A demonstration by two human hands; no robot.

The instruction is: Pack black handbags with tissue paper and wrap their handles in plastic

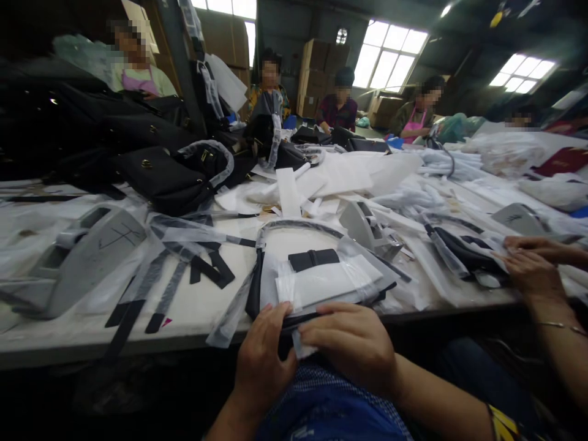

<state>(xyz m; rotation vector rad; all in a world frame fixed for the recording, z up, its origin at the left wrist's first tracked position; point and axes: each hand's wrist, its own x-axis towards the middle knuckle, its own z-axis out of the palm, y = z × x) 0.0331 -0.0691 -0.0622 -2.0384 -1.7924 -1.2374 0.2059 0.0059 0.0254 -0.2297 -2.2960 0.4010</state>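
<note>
From my far seat, I see a black bag (254, 297) at 12 o'clock, just past both hands, with white paper (316, 285) on top. My left hand (264, 352) touches its near edge; I can't tell if it grips. My right hand (351, 340) pinches a small pale strip (303, 347) there. A gray tape holder (98, 257) sits at 10 o'clock, another person's hands (535, 272) at 2.

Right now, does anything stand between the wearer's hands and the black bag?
Nothing visible blocks the near edge of the black bag, where the left hand and right hand are; white wrapping covers part of the bag.
</note>
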